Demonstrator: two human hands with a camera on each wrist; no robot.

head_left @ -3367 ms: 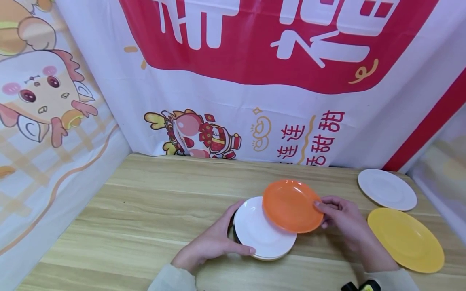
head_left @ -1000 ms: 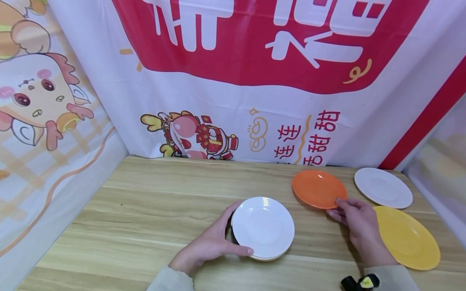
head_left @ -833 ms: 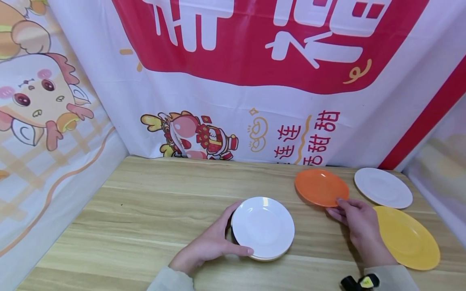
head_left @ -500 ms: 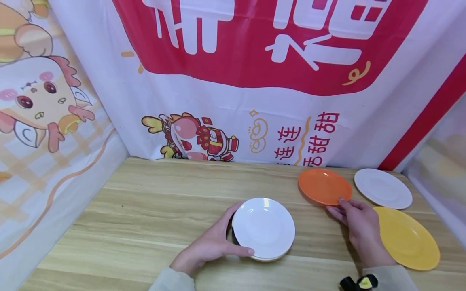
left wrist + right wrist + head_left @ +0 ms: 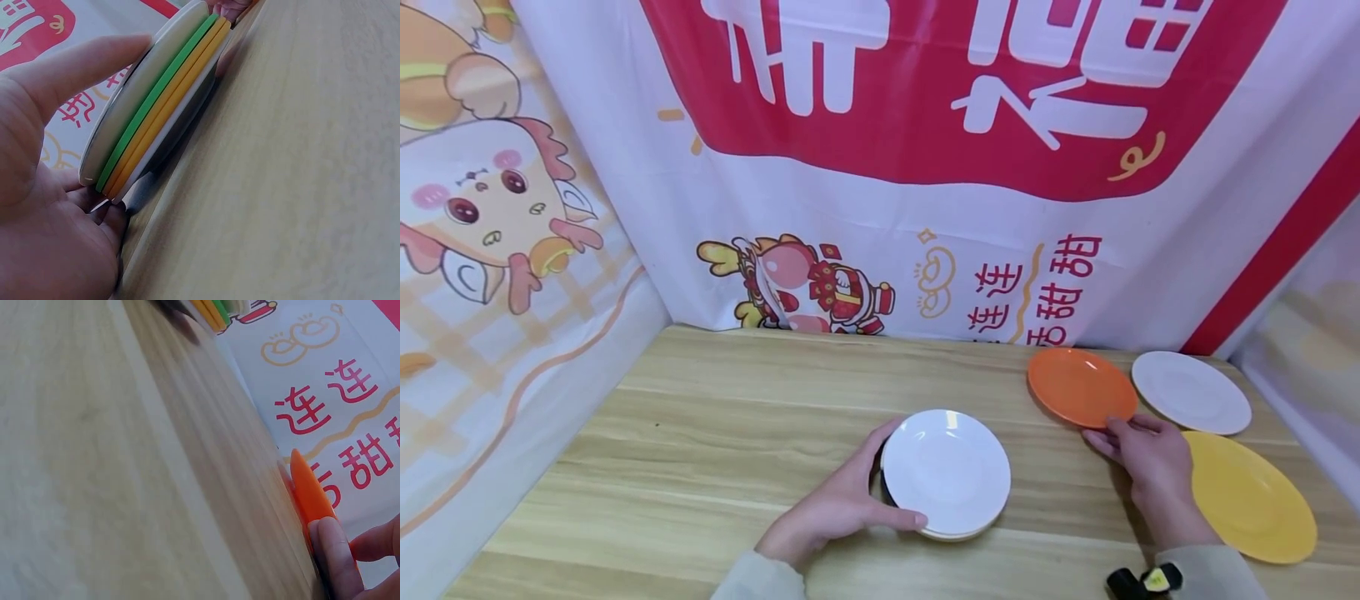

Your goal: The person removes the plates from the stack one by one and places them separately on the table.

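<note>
In the head view my left hand (image 5: 842, 500) grips the left side of a stack of small plates, its thumb over the rim of the top white plate (image 5: 947, 471). The left wrist view shows the stack edge-on: a green plate (image 5: 147, 119) under the white one, then yellow-orange plates (image 5: 159, 115), a white edge and something dark at the bottom. My right hand (image 5: 1157, 462) pinches the near right rim of an orange plate (image 5: 1078, 385) at the back right. Seen from the right wrist, the orange plate (image 5: 312, 494) lies low, close over the tabletop, fingers at its rim.
A white plate (image 5: 1191, 392) lies just right of the orange one, near the back right corner. In front of it is a larger yellow plate (image 5: 1251, 496), partly behind my right forearm. Printed cloth (image 5: 820, 192) hangs along the back of the wooden table (image 5: 722, 442) and at both sides.
The orange plate, earlier held above the stack, has moved right and back with my right hand, lately edging closer to the white plate. My left hand stays on the stack.
</note>
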